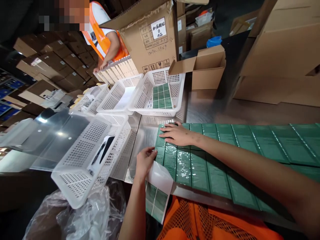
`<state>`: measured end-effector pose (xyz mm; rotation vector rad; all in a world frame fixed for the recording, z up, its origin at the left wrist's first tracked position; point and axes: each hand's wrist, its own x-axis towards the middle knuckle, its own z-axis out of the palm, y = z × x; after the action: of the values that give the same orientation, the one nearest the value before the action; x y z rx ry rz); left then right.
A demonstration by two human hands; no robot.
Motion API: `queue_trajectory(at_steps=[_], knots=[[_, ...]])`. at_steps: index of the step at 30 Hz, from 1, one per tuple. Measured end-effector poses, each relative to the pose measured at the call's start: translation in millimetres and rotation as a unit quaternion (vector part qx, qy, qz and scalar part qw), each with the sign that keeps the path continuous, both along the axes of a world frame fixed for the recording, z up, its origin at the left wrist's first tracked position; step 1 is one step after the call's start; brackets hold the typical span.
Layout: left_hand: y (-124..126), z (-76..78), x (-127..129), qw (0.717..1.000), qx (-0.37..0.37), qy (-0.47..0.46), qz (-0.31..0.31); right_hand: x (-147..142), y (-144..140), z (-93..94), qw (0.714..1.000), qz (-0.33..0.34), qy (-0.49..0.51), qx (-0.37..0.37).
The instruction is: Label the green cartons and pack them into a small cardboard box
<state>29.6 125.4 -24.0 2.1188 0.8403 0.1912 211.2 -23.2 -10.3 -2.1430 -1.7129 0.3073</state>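
A worker's right hand (175, 133) lies flat, fingers (167, 130) spread and pressed down, on the far left end of a long row of green film-wrapped packets (200, 166) laid edge to edge across a steel desk (146, 136). The left hand (144, 162) pinches the top edge of a white label sheet (160, 188) between thumb and fingers; the sheet hangs off the desk's near edge, green labels showing on its lower part.

The packets look thin, light and flat, and their glossy wrap looks slippery, so a palm pressed from above would probably steady them better than a grip at the sides. The sheet seems limp and easily creased, best held by an edge or corner, as it is now.

The desk is polished metal, reflective and smooth, so things may slide on it. To the left sits a tilted white perforated basket (82, 160) with a dark item inside; further back, another basket (160, 91) holds more green packets. Crumpled clear plastic (82, 213) lies below. Cardboard boxes (150, 36) crowd the room, and a co-worker in an orange vest (102, 36) reaches toward a rack behind them.
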Motion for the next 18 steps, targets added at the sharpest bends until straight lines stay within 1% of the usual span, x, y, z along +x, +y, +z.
queue_trajectory(at_steps=[4, 7, 9, 10, 12, 14, 16, 17, 18], knots=[[-2.7, 1.7, 4.7, 1.000, 0.018, -0.014, 0.007, 2.4, 0.2, -3.6, 1.000, -0.013, 0.007, 0.018], [-2.4, 6.6, 3.0, 0.999, 0.029, -0.028, 0.014, -1.9, -1.8, -2.0, 1.000, -0.018, 0.004, 0.011], [-1.7, 13.1, -1.0, 0.997, 0.047, -0.052, 0.045, -13.2, -5.0, 4.0, 0.999, -0.045, 0.015, 0.023], [-1.7, 17.4, -3.1, 0.994, 0.059, -0.067, 0.071, -22.0, -7.1, 8.6, 0.997, -0.059, 0.035, 0.041], [-3.0, 28.1, -5.7, 0.980, 0.088, -0.116, 0.137, -44.3, -11.3, 19.3, 0.988, -0.060, 0.113, 0.085], [-6.0, 40.7, -5.2, 0.956, 0.113, -0.188, 0.194, -68.1, -14.8, 29.8, 0.968, -0.034, 0.223, 0.112], [-8.4, 53.5, -2.9, 0.931, 0.126, -0.261, 0.224, -86.3, -16.3, 37.2, 0.944, -0.031, 0.308, 0.117], [-8.7, 59.4, -2.2, 0.921, 0.124, -0.290, 0.229, -91.6, -16.2, 39.2, 0.934, -0.043, 0.335, 0.120], [-8.1, 64.8, -2.6, 0.918, 0.112, -0.306, 0.228, -93.8, -15.5, 40.2, 0.924, -0.064, 0.354, 0.131]])
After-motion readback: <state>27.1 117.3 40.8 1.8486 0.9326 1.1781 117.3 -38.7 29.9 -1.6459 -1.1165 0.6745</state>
